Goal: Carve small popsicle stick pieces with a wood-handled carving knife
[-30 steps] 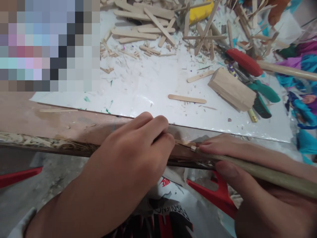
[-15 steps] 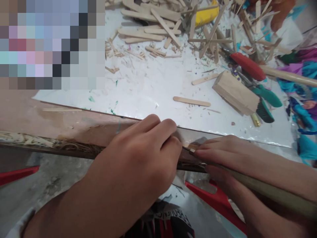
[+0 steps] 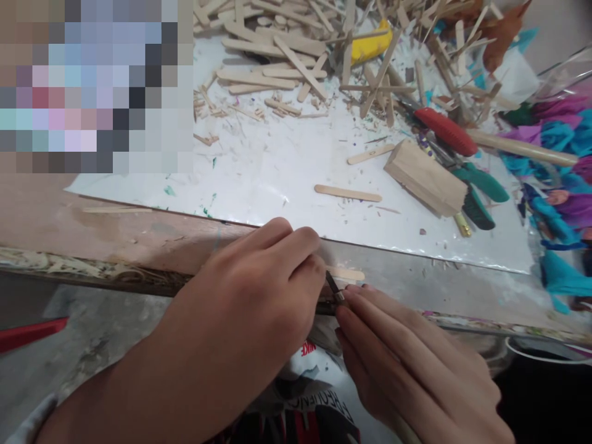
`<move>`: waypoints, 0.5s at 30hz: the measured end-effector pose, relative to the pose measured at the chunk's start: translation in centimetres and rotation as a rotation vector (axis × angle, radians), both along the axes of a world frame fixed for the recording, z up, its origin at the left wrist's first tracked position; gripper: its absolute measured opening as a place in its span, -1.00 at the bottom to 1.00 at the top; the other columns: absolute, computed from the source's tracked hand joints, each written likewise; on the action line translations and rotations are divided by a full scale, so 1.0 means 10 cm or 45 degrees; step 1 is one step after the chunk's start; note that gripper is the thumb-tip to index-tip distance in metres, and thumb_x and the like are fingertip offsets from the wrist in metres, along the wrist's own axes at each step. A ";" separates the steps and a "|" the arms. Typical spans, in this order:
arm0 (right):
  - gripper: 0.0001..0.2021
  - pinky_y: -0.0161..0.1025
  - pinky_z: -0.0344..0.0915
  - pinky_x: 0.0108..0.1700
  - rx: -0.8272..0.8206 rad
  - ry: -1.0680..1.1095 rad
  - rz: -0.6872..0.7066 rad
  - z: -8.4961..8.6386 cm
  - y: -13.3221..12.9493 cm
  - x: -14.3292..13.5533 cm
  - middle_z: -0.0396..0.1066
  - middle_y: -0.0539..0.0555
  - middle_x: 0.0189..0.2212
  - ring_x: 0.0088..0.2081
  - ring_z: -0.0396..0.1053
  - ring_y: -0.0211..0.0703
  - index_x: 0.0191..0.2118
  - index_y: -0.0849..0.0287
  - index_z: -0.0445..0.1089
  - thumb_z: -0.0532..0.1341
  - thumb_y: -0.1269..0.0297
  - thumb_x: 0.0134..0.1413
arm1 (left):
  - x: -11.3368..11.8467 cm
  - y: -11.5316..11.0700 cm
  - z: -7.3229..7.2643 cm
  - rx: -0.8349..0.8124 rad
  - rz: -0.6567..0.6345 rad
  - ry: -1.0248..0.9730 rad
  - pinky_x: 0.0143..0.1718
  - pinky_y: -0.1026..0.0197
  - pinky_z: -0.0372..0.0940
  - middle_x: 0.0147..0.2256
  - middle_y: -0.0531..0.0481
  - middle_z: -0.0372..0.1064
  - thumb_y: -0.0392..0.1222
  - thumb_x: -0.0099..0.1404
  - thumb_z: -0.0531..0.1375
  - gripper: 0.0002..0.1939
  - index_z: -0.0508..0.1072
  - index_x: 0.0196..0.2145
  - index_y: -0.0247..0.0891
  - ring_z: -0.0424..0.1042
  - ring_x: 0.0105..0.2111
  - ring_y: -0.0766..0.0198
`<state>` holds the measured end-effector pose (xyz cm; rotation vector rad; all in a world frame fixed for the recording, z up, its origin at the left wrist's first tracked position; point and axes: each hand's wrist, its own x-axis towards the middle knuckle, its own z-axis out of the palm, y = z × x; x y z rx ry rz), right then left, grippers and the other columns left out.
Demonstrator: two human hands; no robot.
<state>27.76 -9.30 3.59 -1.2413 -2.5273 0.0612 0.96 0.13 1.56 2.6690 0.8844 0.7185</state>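
My left hand [image 3: 272,290] is closed, its fingers curled down at the table's front edge. A pale wooden craft stick [image 3: 349,273] pokes out to the right from under those fingers; the rest of it is hidden. Wrapped round a slim-handled tool, my right hand [image 3: 411,364] lies close beside the left. The tool's dark, narrow metal end [image 3: 332,285] and light collar show between the two hands, angled up toward the left fingertips. Its exact kind cannot be made out. Part of its handle shows under my right palm.
A white sheet [image 3: 259,179] covers the table, with a loose craft stick [image 3: 348,193], a wooden block [image 3: 425,177], red-handled [image 3: 446,131] and green-handled [image 3: 485,185] tools. Craft sticks [image 3: 272,40] heap at the back. Blue and purple material [image 3: 555,154] lies right.
My right hand has moved left and turned, its tool now steeper and its handle mostly covered. More of the stick shows beyond my left fingers. The whole view has shifted slightly.
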 end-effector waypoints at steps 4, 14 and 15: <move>-0.54 -0.03 0.84 0.45 0.024 0.075 -0.062 -0.11 -0.07 -0.01 0.90 0.23 0.24 0.28 0.90 0.19 0.34 0.27 0.73 0.42 0.75 0.50 | 0.00 0.00 0.02 0.024 -0.002 0.056 -0.03 0.00 0.67 -0.18 0.00 0.56 -0.58 0.71 0.09 -0.56 0.59 -0.19 -0.15 0.60 -0.09 0.04; -0.51 -0.10 0.89 0.30 0.080 0.189 -0.234 -0.21 -0.16 0.01 0.87 0.16 0.33 0.21 0.92 0.15 0.37 0.07 0.79 0.42 0.66 0.53 | 0.01 -0.01 0.03 0.014 0.009 0.026 -0.04 -0.08 0.69 -0.16 -0.04 0.58 -0.60 0.69 0.13 -0.60 0.67 -0.13 -0.24 0.63 -0.10 -0.01; -0.49 -0.08 0.91 0.25 0.081 0.258 -0.314 -0.18 -0.16 -0.01 0.89 0.13 0.29 0.16 0.93 0.17 0.38 0.05 0.79 0.46 0.65 0.50 | 0.02 -0.01 0.03 0.001 0.020 0.012 -0.04 -0.08 0.69 -0.15 -0.04 0.60 -0.61 0.70 0.13 -0.60 0.68 -0.11 -0.25 0.63 -0.11 0.00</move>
